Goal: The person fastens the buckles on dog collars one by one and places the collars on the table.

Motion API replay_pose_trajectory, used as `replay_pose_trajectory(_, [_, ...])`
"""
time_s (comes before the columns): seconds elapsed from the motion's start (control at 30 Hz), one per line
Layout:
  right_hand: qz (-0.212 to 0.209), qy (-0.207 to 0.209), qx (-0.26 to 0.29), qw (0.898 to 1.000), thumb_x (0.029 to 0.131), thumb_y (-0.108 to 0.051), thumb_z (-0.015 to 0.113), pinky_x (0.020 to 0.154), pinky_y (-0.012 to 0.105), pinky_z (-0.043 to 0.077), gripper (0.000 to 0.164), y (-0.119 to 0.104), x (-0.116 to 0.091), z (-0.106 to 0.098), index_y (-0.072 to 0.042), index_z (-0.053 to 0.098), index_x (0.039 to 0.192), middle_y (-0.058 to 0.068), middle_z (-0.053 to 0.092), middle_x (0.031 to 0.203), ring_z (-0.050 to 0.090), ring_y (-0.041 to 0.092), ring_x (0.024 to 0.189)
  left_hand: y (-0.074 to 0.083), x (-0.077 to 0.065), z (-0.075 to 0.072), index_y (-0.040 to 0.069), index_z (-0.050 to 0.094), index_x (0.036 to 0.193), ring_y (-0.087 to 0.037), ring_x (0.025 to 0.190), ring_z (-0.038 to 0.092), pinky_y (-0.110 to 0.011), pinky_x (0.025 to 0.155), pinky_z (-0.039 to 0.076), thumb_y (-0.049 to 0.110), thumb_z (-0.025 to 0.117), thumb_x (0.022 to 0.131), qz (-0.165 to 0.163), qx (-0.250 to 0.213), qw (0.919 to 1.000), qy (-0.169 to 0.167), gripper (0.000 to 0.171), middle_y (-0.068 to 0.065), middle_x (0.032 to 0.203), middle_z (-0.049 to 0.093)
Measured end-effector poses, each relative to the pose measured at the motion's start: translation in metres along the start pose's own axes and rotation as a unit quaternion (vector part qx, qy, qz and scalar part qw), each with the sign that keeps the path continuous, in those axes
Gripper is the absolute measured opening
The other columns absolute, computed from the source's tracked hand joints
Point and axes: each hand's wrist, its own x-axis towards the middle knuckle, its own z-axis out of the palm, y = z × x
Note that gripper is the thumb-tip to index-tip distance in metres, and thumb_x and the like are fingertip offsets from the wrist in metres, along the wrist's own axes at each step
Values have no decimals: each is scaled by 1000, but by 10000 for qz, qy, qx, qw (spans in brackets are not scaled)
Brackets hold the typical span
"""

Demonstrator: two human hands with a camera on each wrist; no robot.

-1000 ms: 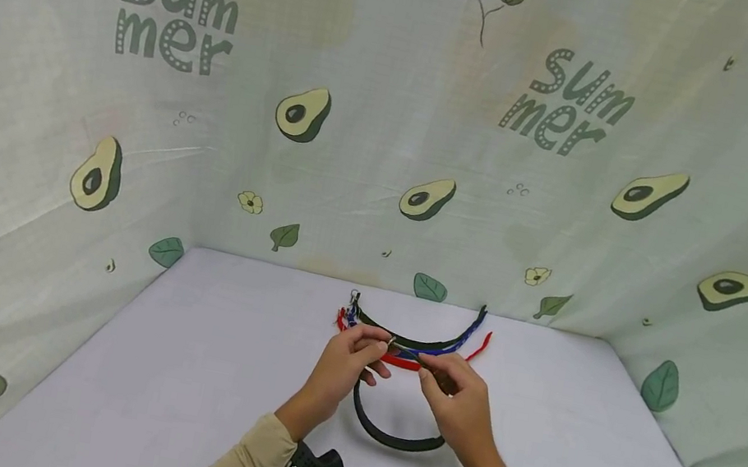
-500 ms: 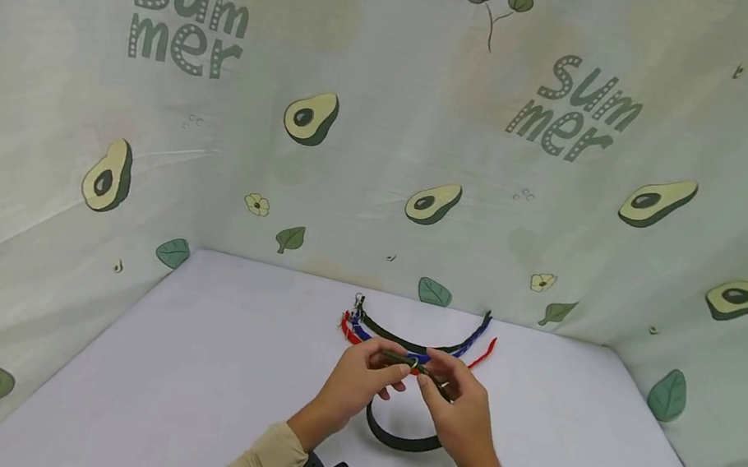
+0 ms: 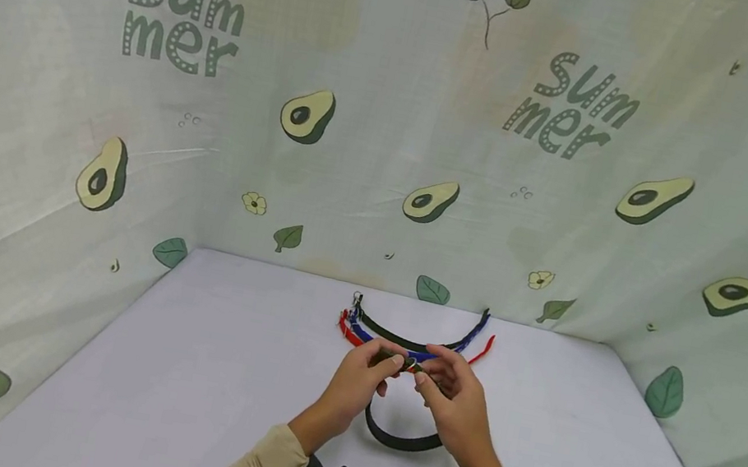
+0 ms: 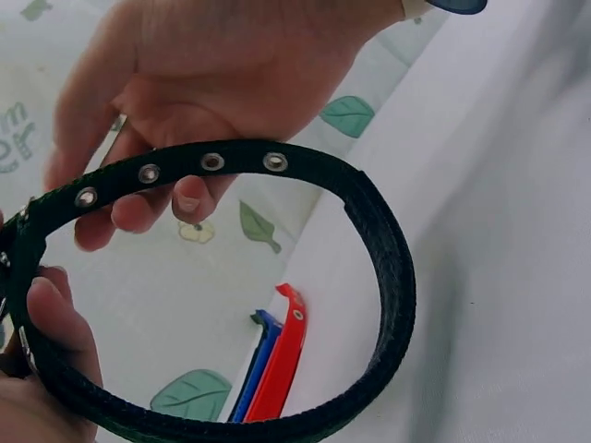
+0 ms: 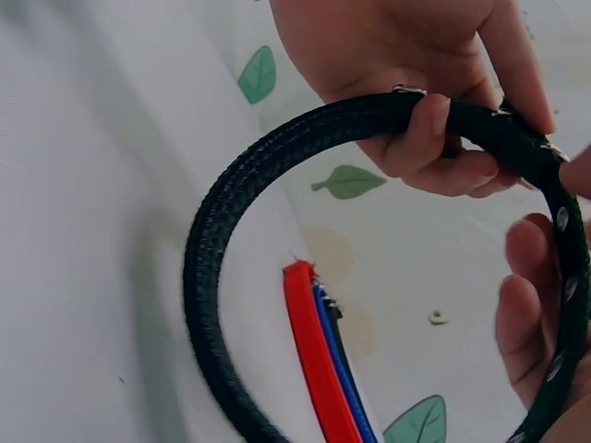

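Both hands hold a dark green-black collar (image 3: 399,443) in a loop above the table. In the left wrist view, several metal eyelets (image 4: 212,161) line its strap end. My left hand (image 3: 351,380) pinches that strap end between thumb and fingers. My right hand (image 3: 461,399) grips the buckle end, its thumb and fingers around the band. A metal buckle (image 5: 551,149) shows between the two hands in the right wrist view; fingertips partly cover it. The strap appears to pass through the buckle, but how far is hard to tell.
Beyond the hands, a red collar (image 3: 349,334), a blue collar (image 3: 468,340) and a dark green collar (image 3: 393,335) lie in nested curves on the white table (image 3: 229,375). A printed curtain (image 3: 368,99) stands behind and at both sides.
A second ago the hands were farther apart with the strap stretched between them. They have come together at the buckle, the left hand shifting right. The lying collars stay put.
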Motion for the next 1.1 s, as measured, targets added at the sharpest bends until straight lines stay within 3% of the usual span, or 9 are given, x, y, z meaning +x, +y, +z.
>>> replay_pose_trajectory(0.2, [256,-568,-182,9979,96,-22,70,64,30,54,31,-4,0,-2,-10,64,124,7,68,93,66,18,77,3,-4,1,5,65,118,-17,79,54,-26,68,48,19,59,102,374,97,9985,-389,22,-4,96,61])
replay_pose_trajectory(0.3, [291,-657,-290,9970,96,-25,70,61,29,53,29,-7,1,-2,-9,67,119,8,68,85,65,25,74,5,-5,0,4,64,119,-18,83,57,-29,71,50,18,57,102,503,-4,9976,-476,22,-6,99,62])
replay_pose_trajectory(0.6, [260,-609,-172,9977,95,-18,70,59,29,54,20,-5,0,-5,-9,67,113,2,67,83,64,17,69,7,-4,-3,-2,57,126,-22,96,61,-30,79,54,16,53,105,559,-490,9964,-396,28,-12,114,62])
replay_pose_trajectory(0.8, [273,-466,38,9985,95,-13,69,59,31,55,16,-2,1,-7,-5,67,108,5,66,80,65,24,68,6,-2,-2,-2,58,126,-23,99,63,-32,81,55,16,55,104,613,-576,9955,-446,29,-13,115,63])
replay_pose_trajectory(1.1, [555,95,921,9942,97,-5,65,60,30,55,15,-7,2,-9,5,63,108,19,63,79,62,23,66,1,-4,0,7,66,123,-23,99,64,-31,84,54,25,69,97,316,175,9985,-414,32,-5,107,65])
